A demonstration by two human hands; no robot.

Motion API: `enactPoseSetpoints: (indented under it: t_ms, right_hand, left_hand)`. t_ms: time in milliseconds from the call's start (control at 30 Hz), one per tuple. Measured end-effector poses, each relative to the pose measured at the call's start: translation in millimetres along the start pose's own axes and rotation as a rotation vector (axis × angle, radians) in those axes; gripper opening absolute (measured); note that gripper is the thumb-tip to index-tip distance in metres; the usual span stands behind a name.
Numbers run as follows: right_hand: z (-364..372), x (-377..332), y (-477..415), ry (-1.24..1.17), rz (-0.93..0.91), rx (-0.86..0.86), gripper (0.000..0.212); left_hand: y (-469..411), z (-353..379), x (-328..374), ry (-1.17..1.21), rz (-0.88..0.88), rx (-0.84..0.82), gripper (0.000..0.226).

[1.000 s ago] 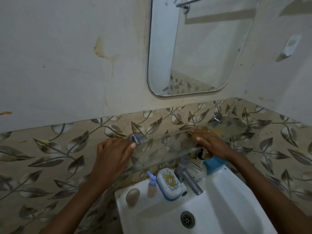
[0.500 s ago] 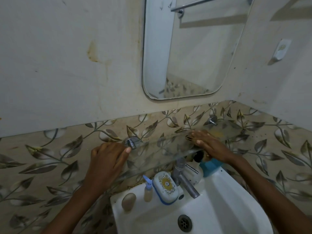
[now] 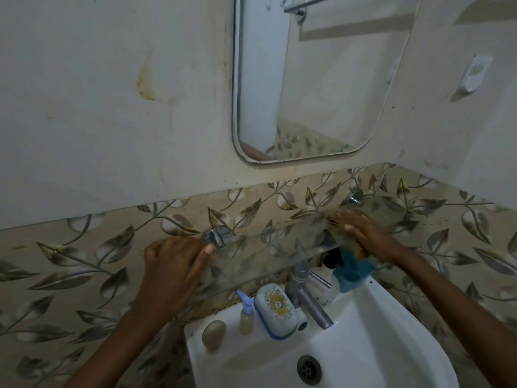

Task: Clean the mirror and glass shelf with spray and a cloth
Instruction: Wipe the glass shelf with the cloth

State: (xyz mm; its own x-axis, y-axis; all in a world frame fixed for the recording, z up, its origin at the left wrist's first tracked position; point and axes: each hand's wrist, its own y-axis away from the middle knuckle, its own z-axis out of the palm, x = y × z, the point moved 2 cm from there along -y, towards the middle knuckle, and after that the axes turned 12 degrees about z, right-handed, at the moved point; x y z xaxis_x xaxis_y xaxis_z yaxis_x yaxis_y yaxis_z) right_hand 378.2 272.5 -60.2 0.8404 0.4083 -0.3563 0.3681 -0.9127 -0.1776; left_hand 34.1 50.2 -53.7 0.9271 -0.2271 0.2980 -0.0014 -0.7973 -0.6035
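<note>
The glass shelf (image 3: 279, 242) runs along the tiled wall under the mirror (image 3: 321, 79) and over the sink (image 3: 391, 317). At its right end a yellowish cloth (image 3: 359, 252) lies under the right hand (image 3: 366, 233), whose straight, slightly spread fingers press flat on top. The left hand (image 3: 173, 264) holds the shelf's left end with its fingers curled and its thumb tip just beside the chrome bracket (image 3: 216, 236).

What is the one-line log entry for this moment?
phase: wiping glass shelf | left hand: holds shelf end | right hand: presses cloth flat
</note>
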Motion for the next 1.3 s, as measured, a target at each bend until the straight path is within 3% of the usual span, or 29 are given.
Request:
enactPoseSetpoints:
  t_ms: [200,500,700,833,1067,1300]
  right_hand:
    - [-12,23,-34,0.080,0.267,0.077,0.040]
    - [-11,29,-9,0.021,0.105,-0.013,0.039]
    - [-25,52,-49,0.108,0.337,0.181,0.034]
    - [-24,55,-78,0.253,0.526,0.106,0.036]
    - [-33,54,-90,0.393,0.525,0.036,0.040]
    - [-30,54,-90,0.257,0.569,0.077,0.042]
  left_hand:
    - [-1,0,0,-0.029,0.005,0.014,0.050]
    - [-1,-1,0,-0.065,0.001,0.019,0.043]
    - [0,-2,2,-0.115,0.006,-0.009,0.047]
    - [-1,-2,2,-0.121,-0.005,-0.012,0.044]
    - [0,0,2,-0.128,-0.056,-0.034,0.044]
    - [-3,0,0,-0.166,-0.078,-0.008,0.043]
